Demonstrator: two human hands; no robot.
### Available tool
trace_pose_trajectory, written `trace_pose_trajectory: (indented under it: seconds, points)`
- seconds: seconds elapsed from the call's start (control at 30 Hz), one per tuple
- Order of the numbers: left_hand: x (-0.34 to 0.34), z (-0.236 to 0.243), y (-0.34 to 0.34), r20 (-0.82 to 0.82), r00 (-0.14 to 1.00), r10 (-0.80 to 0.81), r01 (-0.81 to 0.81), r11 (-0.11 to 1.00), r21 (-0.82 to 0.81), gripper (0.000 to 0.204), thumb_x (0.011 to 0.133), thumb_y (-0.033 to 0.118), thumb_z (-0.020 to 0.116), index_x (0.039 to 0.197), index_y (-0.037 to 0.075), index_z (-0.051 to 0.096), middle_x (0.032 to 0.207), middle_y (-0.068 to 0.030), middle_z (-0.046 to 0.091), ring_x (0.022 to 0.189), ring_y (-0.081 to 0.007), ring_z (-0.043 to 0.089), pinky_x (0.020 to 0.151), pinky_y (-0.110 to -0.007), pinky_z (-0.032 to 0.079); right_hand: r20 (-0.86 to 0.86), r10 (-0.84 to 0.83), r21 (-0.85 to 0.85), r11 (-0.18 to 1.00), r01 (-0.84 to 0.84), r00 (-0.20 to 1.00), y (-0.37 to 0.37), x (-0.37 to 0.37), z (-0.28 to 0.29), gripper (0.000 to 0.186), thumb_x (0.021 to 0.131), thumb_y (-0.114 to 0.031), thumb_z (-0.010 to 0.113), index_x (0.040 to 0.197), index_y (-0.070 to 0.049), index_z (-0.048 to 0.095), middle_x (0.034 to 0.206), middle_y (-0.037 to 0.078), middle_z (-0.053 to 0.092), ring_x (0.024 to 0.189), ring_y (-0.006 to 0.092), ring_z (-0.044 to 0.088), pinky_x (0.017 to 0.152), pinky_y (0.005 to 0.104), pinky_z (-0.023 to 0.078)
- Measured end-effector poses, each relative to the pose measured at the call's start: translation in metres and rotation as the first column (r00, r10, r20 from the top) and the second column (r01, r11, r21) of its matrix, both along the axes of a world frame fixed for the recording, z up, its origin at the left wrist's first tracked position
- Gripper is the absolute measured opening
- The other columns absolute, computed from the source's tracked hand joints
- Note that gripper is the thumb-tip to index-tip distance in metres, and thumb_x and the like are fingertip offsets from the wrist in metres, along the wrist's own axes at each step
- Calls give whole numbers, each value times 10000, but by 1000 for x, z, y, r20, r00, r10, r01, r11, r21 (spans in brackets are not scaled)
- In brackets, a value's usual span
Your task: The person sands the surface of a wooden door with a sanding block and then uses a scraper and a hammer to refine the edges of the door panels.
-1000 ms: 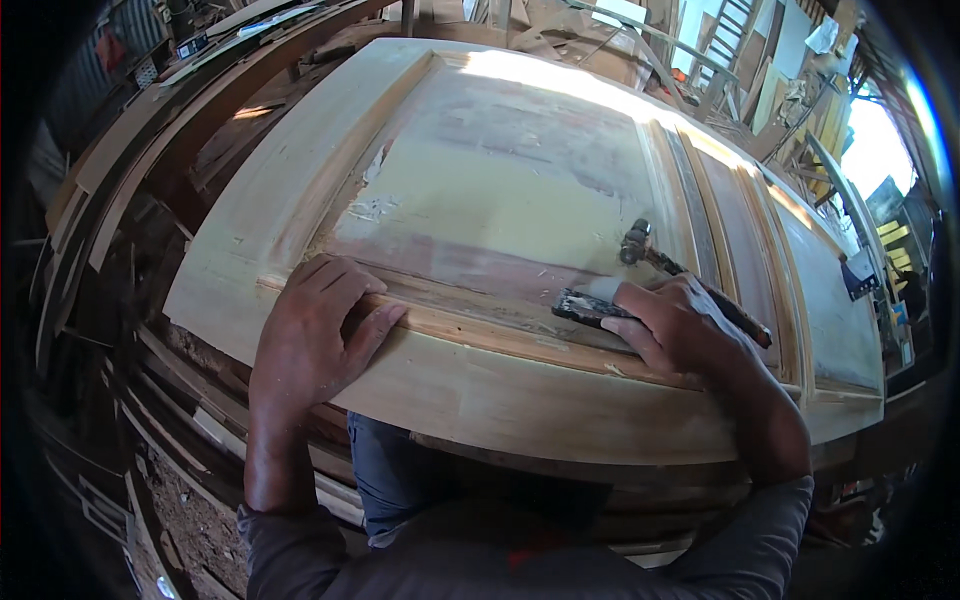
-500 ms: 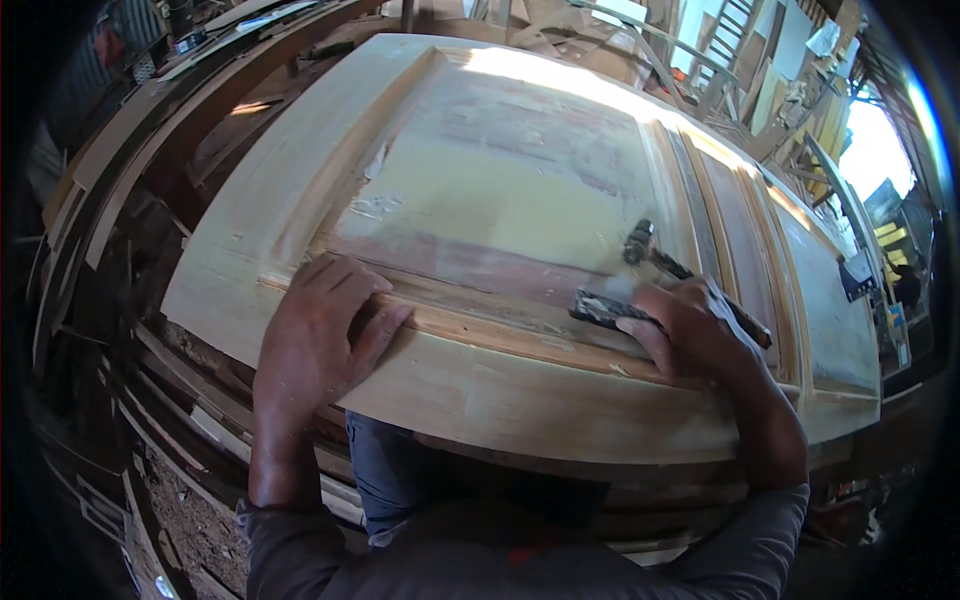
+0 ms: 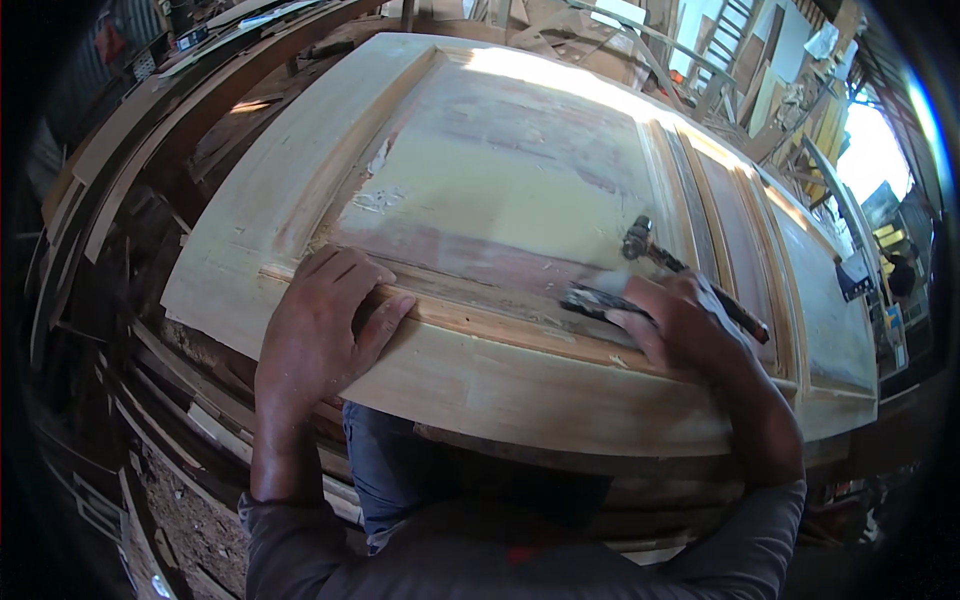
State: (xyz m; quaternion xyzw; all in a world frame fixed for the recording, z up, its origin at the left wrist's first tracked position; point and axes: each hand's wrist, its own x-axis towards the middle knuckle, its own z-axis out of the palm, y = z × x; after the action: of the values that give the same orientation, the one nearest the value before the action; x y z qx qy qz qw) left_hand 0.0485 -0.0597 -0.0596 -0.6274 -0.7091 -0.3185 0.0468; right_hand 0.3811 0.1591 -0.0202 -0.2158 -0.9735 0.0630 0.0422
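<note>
One wooden door panel (image 3: 520, 190), left hand (image 3: 320, 330) flat and open on it, right hand (image 3: 690, 330) gripping one scraper (image 3: 595, 300), one hammer (image 3: 690, 275) beside

Scraper (image 3: 592, 301) partly under right hand (image 3: 680, 325)

We wear a dark grey long-sleeved shirt (image 3: 480, 545), its cuffs pushed up above the wrists at seven and four o'clock, leaving both forearms bare. Blue denim trousers (image 3: 385, 470) show at six o'clock. Our left hand (image 3: 320, 325) and right hand (image 3: 685, 330) are ungloved.
</note>
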Motion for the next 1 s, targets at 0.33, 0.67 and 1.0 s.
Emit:
trace_pose_trajectory:
  seconds: [0.33,0.67,1.0]
  points:
    - [-4,-3,0,-5,1000,-12,12,1000,18,300,972,262,806,1034,-22,734,986,-177,713,990,-419,678,936,-484,544,-75,47,-91,994,-54,996,-11,-26,8,235,1022,-228,735,1197,-80,681,788,221,678,792,460,697,750,546,524]
    - [-11,0,-3,11,1000,-9,8,996,94,313,972,285,812,968,-9,706,971,-182,694,998,-407,665,955,-489,542,-226,6,20,1000,-2,974,44,-41,-13,214,1025,-247,721,1035,-52,633,775,223,672,768,460,700,759,540,540]
    - [-17,-2,0,58,996,-71,68,996,58,283,952,241,830,1003,-18,726,975,-180,718,984,-407,683,931,-486,547,-41,21,-114,993,-25,999,9,-32,33,258,1025,-286,743,997,-45,654,817,201,680,837,457,700,780,550,526]
